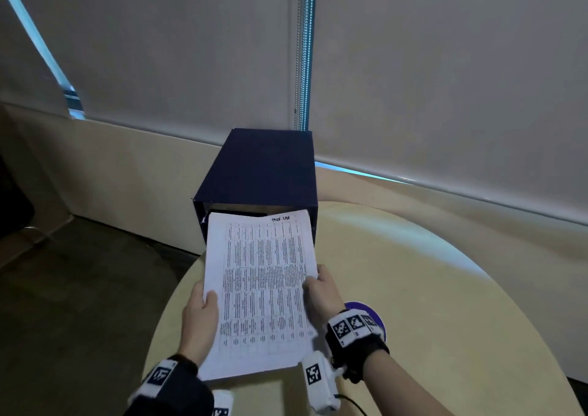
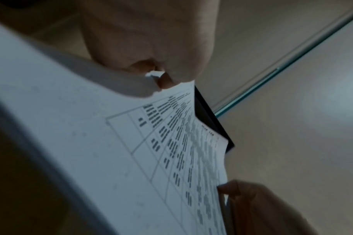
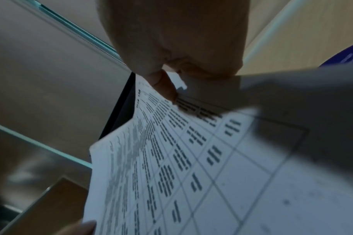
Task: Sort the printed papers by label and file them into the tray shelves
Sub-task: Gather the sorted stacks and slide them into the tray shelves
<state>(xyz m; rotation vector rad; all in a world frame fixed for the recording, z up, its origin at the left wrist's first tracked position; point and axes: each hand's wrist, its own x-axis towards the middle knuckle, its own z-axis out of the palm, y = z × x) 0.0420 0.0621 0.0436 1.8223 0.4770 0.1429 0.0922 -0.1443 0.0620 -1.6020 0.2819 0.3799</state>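
A stack of printed papers [image 1: 259,291] with a table of text and a handwritten label at its top edge is held in front of a dark blue tray shelf box [image 1: 261,173]. The stack's far edge reaches the box's open front. My left hand [image 1: 200,315] grips the papers' left edge, thumb on top. My right hand [image 1: 319,291] grips the right edge, thumb on top as well. The wrist views show the papers [image 2: 151,159] [image 3: 191,159] close up, with each thumb pressed on the sheet. The box's shelves inside are hidden behind the papers.
The box stands at the far edge of a round light wooden table [image 1: 413,288]. A purple round disc [image 1: 366,312] lies on the table under my right wrist. Closed blinds [image 1: 445,65] and a low wall ledge run behind. Dark floor [image 1: 79,288] lies to the left.
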